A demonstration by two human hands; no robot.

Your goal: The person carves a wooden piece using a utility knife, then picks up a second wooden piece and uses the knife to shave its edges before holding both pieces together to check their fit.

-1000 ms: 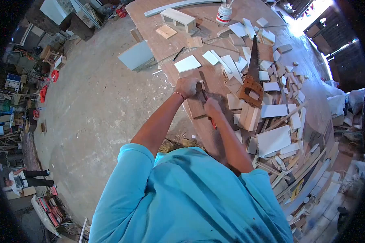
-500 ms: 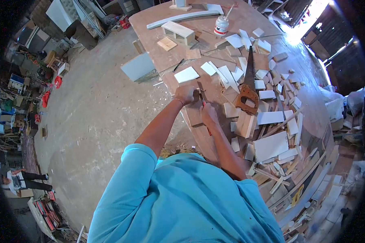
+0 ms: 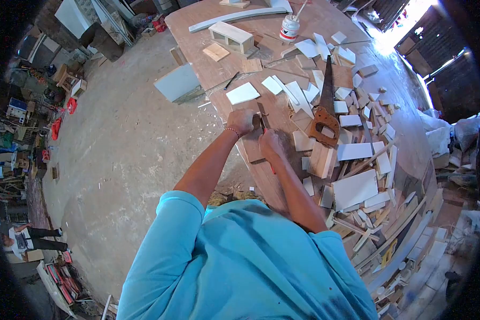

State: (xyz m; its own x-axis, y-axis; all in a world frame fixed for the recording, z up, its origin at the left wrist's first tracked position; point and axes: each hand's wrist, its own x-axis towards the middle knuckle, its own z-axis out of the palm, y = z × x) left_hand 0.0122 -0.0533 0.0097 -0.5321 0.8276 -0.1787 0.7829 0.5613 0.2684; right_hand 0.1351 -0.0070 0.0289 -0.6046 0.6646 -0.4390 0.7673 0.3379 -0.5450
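My left hand (image 3: 240,122) is closed over a small block at the near-left edge of the wooden table (image 3: 218,80); what its fingers grip is hidden. Just to its right, my right hand (image 3: 271,144) is wrapped round a slim red-handled tool (image 3: 264,127). The tool's upper end reaches up beside the left hand's fingers, and its red lower end shows under the right wrist. Its exact kind is too small to make out. A flat brown board (image 3: 252,151) lies below both hands. Beyond the left hand rests a white rectangular piece (image 3: 243,93).
A handsaw (image 3: 325,120) lies on wood offcuts (image 3: 356,190) heaped at the right. Farther back are a white glue jar (image 3: 289,28), a small wooden frame (image 3: 232,35) and a long curved strip (image 3: 234,21). Another person (image 3: 29,238) is at the far left.
The view has shifted slightly. Both hands stay close together at the same spot, with the right hand still round the red-handled tool.
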